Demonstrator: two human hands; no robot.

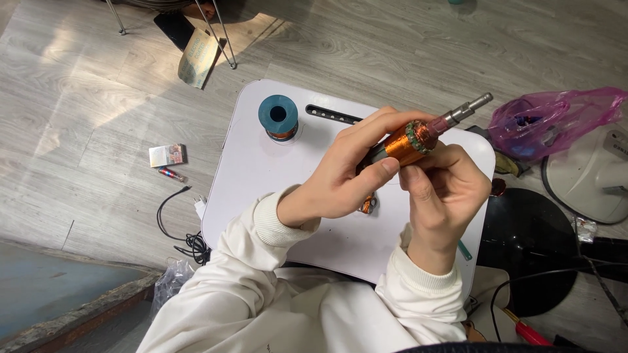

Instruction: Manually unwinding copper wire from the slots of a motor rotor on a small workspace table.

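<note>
A motor rotor (411,142) with copper windings and a steel shaft (470,109) is held up over a small white lap table (261,176). My left hand (343,170) wraps its lower end, thumb pressed on the copper winding. My right hand (441,186) grips it from the right, fingers curled under the winding. The shaft points up and to the right. A second small copper-wound part (367,204) lies on the table just under my left hand, mostly hidden.
A blue spool of copper wire (279,117) stands at the table's far left. A pink plastic bag (549,117), a white fan base (592,173) and a black round stool (526,245) sit to the right. A small box (167,155), a lighter and a cable lie on the floor to the left.
</note>
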